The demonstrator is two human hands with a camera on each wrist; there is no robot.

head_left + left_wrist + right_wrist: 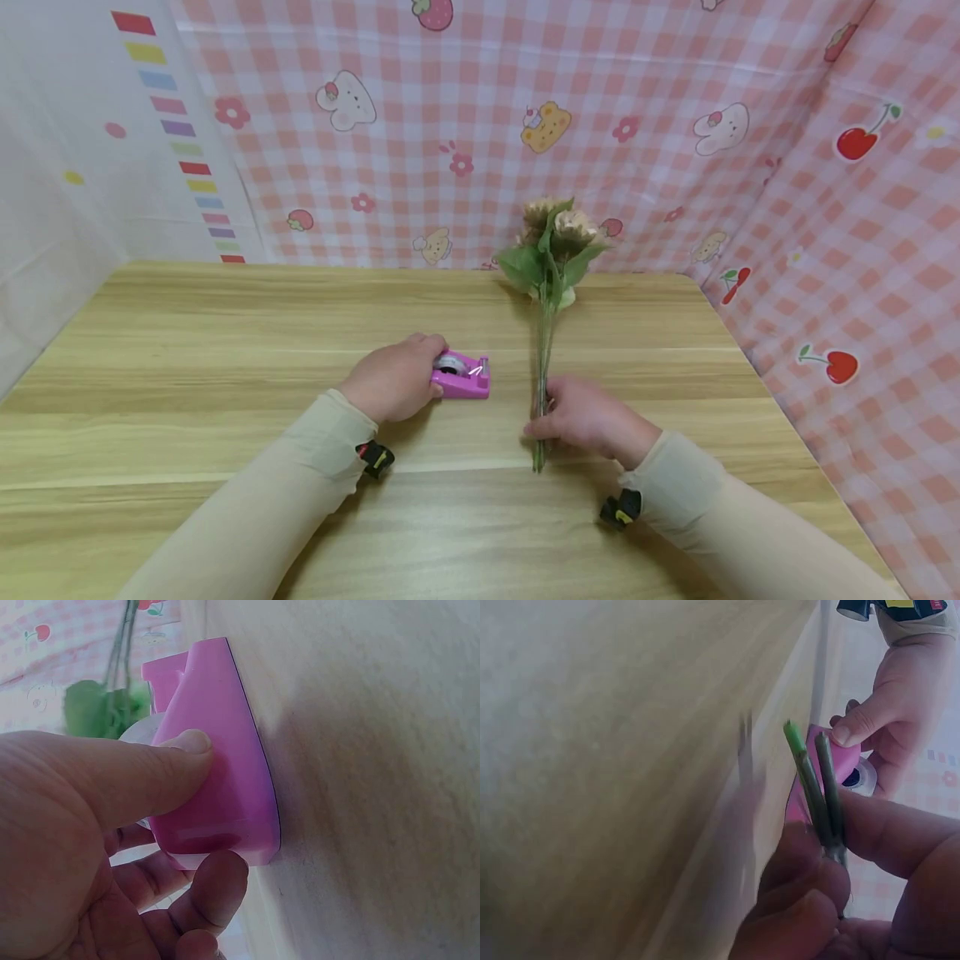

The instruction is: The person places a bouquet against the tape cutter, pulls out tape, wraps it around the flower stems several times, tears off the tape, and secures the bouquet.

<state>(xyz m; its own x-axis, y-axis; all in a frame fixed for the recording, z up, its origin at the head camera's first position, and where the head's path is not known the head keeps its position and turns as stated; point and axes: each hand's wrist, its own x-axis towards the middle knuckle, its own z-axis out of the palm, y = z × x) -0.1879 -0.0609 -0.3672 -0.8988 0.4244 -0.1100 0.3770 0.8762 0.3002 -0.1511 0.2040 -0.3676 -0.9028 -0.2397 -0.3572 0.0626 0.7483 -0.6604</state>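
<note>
A pink tape dispenser (468,385) with a roll of clear tape stands on the wooden table. My left hand (393,377) grips its back end, and in the left wrist view the thumb lies along the dispenser's pink side (217,772). To the right, a bunch of artificial flowers (553,250) has pale blooms and green leaves at the top. My right hand (592,421) pinches its long stems (543,350) near the lower end. The cut stem ends (814,780) stick out past the fingers in the right wrist view. A shiny patch shows on the stems near the fingers.
The wooden table (225,333) has a pink checked cloth (480,108) hanging behind it and another (862,250) along its right side. A white cloth (60,167) hangs at the left. Each wrist wears a small black camera (375,458).
</note>
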